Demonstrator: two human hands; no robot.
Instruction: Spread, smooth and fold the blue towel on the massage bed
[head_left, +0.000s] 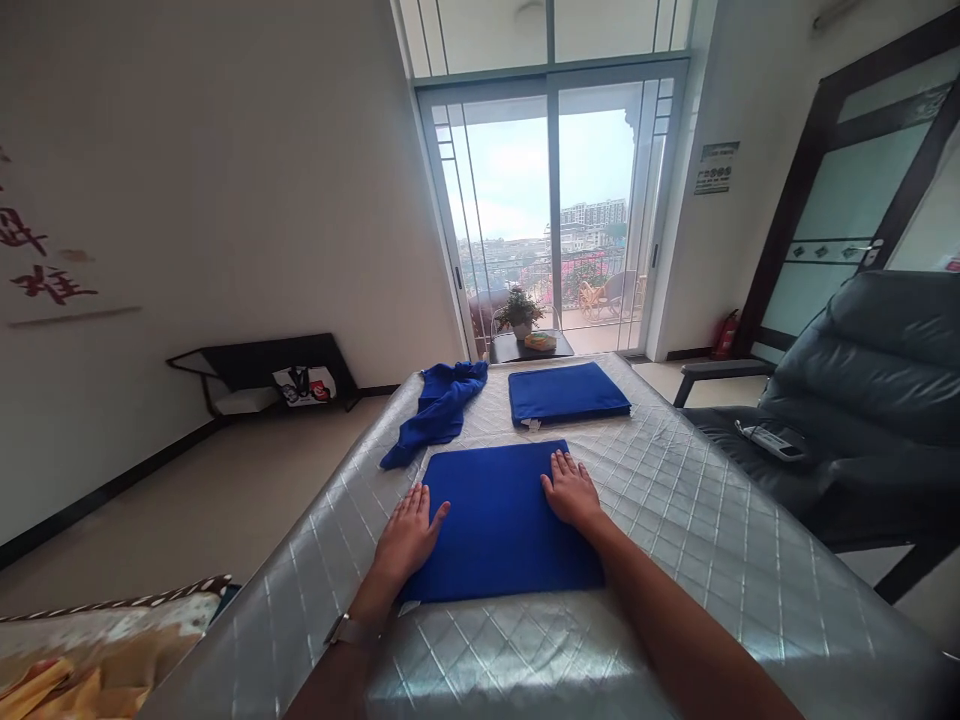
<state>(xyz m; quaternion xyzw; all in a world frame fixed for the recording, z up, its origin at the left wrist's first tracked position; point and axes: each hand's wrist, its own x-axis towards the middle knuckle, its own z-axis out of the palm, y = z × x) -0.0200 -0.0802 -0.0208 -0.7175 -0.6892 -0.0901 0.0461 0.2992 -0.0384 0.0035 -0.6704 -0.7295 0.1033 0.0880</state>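
Note:
A flat blue folded cloth lies squared up on the quilted silver table cover. My left hand rests flat on its left edge, thumb held away from the fingers. On the upper right edge lies my right hand, palm down with fingers stretched out. Beyond them sits a neat stack of folded blue cloth, with a small white tag at its near left corner. To the left of that stack, a crumpled blue cloth lies loose near the table's edge.
A dark padded armchair stands close on the right, a device on its seat. Past the far end is a small table with a potted plant before glass sliding doors. A black bench lines the left wall; patterned fabric lies lower left.

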